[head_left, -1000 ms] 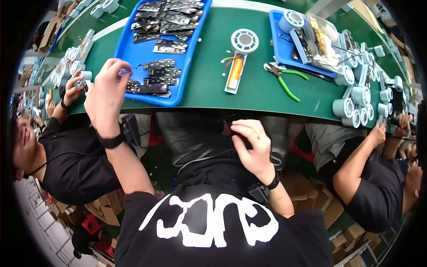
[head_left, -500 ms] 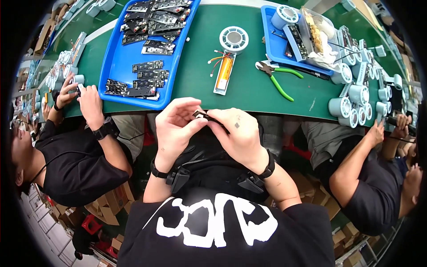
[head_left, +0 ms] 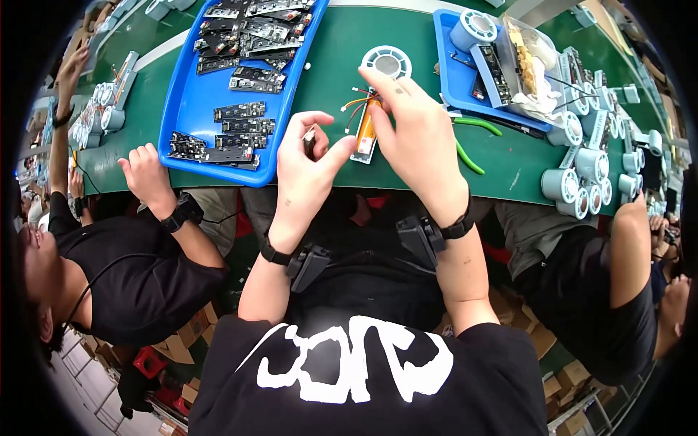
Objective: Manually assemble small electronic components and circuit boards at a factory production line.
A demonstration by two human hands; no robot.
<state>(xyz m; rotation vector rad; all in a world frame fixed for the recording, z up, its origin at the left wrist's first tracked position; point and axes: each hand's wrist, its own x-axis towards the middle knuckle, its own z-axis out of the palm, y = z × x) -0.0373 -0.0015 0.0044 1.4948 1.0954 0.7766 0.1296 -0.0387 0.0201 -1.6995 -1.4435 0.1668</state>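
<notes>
My left hand is closed on a small dark circuit board, seen edge-on between fingers and thumb just right of the blue tray. My right hand reaches over the table with fingers stretched out and thumb apart, and nothing shows between them. Below its fingertips lies a light-blue device with a round slotted head and a narrow housing that carries an orange battery. Thin red, black and yellow wires with white plugs spread to the left of the battery. The hand partly covers the device.
A large blue tray of circuit boards stands at left. Green-handled cutters, their jaws hidden, lie right of my right hand. Farther right are a second blue tray and clustered light-blue devices. Co-workers sit on both sides.
My hands have separated and moved forward over the table. The board stays in my left hand, while my right has let go and moved over the device. The left co-worker's far arm has risen.
</notes>
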